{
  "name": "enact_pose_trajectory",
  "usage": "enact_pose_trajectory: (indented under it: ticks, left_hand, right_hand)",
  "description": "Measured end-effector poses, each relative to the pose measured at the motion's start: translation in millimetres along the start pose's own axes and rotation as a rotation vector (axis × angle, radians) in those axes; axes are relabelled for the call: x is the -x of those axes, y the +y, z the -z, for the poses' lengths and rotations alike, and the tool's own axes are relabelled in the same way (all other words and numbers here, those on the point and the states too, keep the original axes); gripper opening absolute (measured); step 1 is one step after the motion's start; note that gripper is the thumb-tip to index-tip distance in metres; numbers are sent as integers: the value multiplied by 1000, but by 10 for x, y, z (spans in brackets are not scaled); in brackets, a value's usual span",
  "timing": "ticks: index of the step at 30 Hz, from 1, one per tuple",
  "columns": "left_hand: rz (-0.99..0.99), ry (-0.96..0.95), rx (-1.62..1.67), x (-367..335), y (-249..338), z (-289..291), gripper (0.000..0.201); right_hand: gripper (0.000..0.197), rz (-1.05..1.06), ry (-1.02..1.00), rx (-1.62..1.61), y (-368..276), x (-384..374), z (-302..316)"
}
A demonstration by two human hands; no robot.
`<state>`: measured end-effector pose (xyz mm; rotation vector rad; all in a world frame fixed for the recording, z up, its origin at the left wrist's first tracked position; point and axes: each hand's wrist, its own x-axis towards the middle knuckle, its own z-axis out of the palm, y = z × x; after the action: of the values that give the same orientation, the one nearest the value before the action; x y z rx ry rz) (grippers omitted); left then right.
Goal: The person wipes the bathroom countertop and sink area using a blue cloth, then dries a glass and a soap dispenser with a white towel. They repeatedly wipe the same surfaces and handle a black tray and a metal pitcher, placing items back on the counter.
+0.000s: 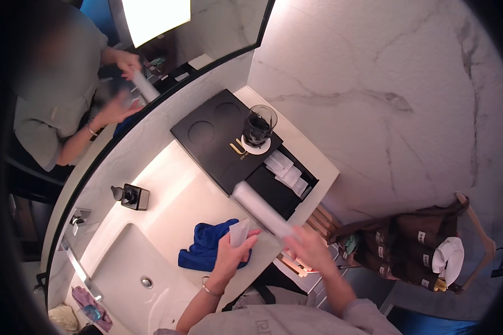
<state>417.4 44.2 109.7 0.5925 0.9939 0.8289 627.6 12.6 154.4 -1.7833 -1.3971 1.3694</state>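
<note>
A small white packet (pixel 239 232) stands up from my left hand (pixel 229 258), its fingers closed round it over the counter. My right hand (pixel 307 248) grips one end of a long whitish bar-like thing (pixel 261 209). Motion blurs that thing, so its kind is unclear; its far end reaches the front of a black box (pixel 198 159). Under and behind my left hand lies a crumpled blue cloth (pixel 204 245). A black drawer (pixel 268 190) juts from the box and holds several white packets (pixel 285 170).
On the black box a dark glass (pixel 259 127) stands upon a white coaster. A black pump bottle (pixel 134 196) sits by the sink (pixel 123 268). Pink and cream cloths lie near the faucet (pixel 81 268). At right hangs a brown pocketed organizer (pixel 408 240) on a hanger. A mirror borders the counter.
</note>
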Motion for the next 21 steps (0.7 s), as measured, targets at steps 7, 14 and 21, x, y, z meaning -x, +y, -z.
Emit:
enact_pose_trajectory:
  ticks: [7,14,21]
  left_hand:
    - [-186,268,368,132,67,283,13]
    - [-344,587,175,192,370,1077,28]
    - [-279,389,138,270,-89,1300,21]
  right_hand:
    - [15,161,-219,11,-209,139,-543]
    - [31,378,329,397,109,-285,-1065]
    - [32,594,123,0,-77,-299,-749]
